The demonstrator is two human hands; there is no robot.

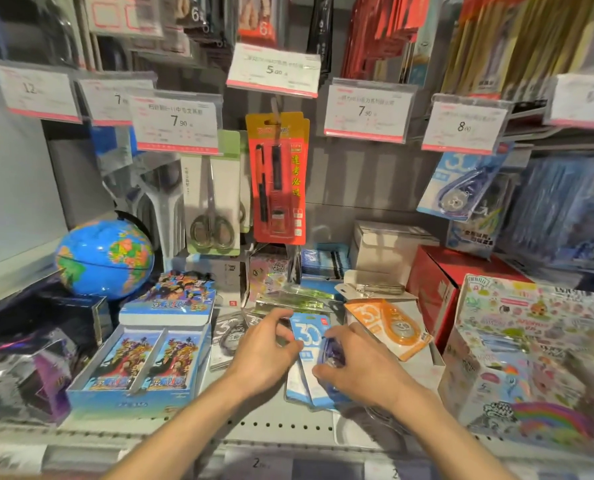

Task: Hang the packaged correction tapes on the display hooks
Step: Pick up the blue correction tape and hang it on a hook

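Both hands meet low over the shelf [219, 419]: the left hand [266, 351] curls its fingers on the left edge of a blue correction tape pack [306, 336], and the right hand [354, 362] closes on its blister bubble; the pack sits atop a small pile of like packs, just left of an orange pack [389, 327]. Such a card should be light, fairly stiff and slick over the plastic, so the top edge beside the hang hole looks the best place to pinch; both forearms reach forward, wrists bent down, well below 1 hung blue pack [462, 183] at upper right.
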